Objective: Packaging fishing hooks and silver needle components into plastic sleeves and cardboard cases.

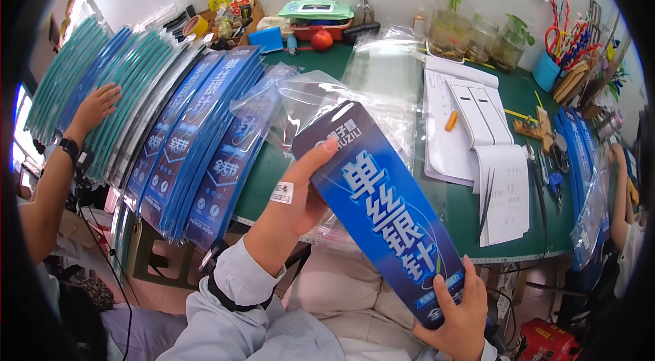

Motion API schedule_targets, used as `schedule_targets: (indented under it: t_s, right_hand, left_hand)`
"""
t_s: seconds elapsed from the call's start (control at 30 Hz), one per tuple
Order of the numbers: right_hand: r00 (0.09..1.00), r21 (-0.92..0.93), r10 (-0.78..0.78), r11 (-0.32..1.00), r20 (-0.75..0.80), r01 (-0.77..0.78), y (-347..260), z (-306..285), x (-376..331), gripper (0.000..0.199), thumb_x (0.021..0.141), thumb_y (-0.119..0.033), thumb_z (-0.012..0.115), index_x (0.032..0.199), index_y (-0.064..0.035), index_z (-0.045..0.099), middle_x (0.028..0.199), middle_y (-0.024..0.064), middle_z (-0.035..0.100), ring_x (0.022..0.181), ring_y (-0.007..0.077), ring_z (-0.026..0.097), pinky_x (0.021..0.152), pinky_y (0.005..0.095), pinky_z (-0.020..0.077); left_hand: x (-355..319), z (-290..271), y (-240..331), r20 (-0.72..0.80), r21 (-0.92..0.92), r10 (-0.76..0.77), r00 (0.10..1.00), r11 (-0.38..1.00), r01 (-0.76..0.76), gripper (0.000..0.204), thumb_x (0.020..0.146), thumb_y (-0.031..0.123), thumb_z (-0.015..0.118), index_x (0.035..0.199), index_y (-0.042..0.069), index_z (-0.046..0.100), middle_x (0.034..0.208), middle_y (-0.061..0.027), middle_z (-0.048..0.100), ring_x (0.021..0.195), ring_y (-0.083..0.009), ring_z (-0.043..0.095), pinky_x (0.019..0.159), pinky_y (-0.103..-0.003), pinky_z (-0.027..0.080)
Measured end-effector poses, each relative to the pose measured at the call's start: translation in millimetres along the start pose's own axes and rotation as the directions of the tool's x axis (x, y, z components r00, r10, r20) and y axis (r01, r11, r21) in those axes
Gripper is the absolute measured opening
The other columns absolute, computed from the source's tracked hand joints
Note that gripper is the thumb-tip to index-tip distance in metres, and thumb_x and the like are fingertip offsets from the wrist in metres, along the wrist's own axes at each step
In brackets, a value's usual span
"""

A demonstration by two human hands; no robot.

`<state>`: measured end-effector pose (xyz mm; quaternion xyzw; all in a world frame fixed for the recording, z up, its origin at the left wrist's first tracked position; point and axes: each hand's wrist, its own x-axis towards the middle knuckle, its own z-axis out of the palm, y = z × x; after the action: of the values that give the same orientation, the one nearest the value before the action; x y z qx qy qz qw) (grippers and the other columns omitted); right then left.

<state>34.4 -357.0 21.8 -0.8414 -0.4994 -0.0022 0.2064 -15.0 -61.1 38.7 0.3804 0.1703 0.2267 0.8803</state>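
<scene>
Far to my left, a co-worker's hand [95, 107] rests flat on fanned rows of packed blue cards [198, 149], so I judge a good many are already done. My left hand [306, 187] is closed on the upper edge of a long blue printed card [382, 214], thumb over its face, just where it meets the clear plastic sleeve [355, 98] lying beyond my fingers. My right hand [458, 320] pinches the card's lower end. The card seems not yet fully inside the sleeve. Right of my hands lie open paper notebooks [477, 149] on the green table [273, 177].
</scene>
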Motion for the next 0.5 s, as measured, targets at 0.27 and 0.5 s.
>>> schedule_targets:
  t_s: [0.27, 0.5]
  right_hand:
    - [1.0, 0.048, 0.011, 0.999, 0.026, -0.012, -6.1, 2.6, -3.4, 0.083, 0.053, -0.018, 0.076, 0.132, -0.017, 0.049, 0.136, 0.0297, 0.034, 0.111, 0.0452, 0.045, 0.091, 0.0491, 0.0401]
    - [0.996, 0.079, -0.032, 0.996, -0.087, 0.039, -14.1, 9.6, 25.9, 0.082, 0.056, -0.019, 0.075, 0.133, -0.0171, 0.048, 0.137, 0.0316, 0.033, 0.109, 0.0464, 0.047, 0.09, 0.0482, 0.0414]
  left_hand:
    - [3.8, -0.7, 2.1, -0.066, -0.047, -0.03, 0.997, 0.999, 0.027, 0.033, 0.085, 0.018, 0.06, 0.114, 0.002, 0.055, 0.101, -0.0098, 0.064, 0.089, -0.0182, 0.064, 0.079, -0.03, 0.053]
    - [-32.0, 25.2, -29.5, -0.046, 0.028, -0.111, 0.993, 0.993, 0.112, 0.042, 0.081, 0.014, 0.068, 0.117, 0.002, 0.051, 0.106, -0.0102, 0.061, 0.094, -0.0196, 0.062, 0.082, -0.033, 0.052]
